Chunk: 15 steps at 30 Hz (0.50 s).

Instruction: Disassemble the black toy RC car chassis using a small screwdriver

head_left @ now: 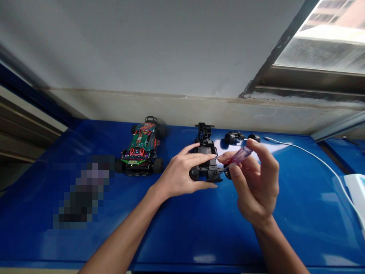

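A black toy car chassis [209, 163] lies on the blue table, with a wheel on each side of its near end. My left hand [185, 169] is laid over its left side, fingers across the top and thumb at the near edge, holding it. In my right hand [256, 175] is a screwdriver [241, 155] with a clear pinkish handle, pinched between thumb and fingers. Its thin shaft slants down left to the near end of the chassis; whether the tip sits in a screw is too small to tell.
Left of the chassis stands a green and orange toy car [139, 146]. Behind my right hand lies a black axle piece with wheels [235, 137]. A white cable [310, 151] runs right to a white object [355, 194]. A blurred-out item [85, 190] rests at the left; a wall [142, 102] closes the back.
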### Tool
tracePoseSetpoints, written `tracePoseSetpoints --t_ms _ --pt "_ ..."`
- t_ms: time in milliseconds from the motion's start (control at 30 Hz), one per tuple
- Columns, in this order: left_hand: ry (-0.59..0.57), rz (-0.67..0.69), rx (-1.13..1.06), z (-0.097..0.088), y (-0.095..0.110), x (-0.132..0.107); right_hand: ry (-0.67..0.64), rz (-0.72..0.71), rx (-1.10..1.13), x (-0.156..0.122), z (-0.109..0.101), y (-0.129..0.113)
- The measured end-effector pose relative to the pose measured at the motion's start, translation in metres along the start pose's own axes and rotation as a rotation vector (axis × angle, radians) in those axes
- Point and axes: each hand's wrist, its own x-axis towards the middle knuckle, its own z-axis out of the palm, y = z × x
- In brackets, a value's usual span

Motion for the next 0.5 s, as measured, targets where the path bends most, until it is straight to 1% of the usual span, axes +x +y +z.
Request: tracePoseSetpoints --t_ms 67,200,300,500 --pt "0.019 0.001 0.0 0.0009 -0.0008 -0.0008 0.011 -0.028 -0.001 0.0015 -0.0002 0.0015" --pt "0.057 0.017 0.007 0.0021 -0.0024 -0.0019 0.044 -0.127 -0.053 0.0024 -0.0008 0.0061" --pt "0.052 0.011 0.01 0.0014 -0.0019 -0.0013 0.037 -0.106 -0.076 0.0005 -0.0003 0.0056" --pt "0.009 0.005 -0.004 -0.0002 0.0003 -0.0004 0.002 -0.024 -0.012 -0.0011 0.0006 0.001"
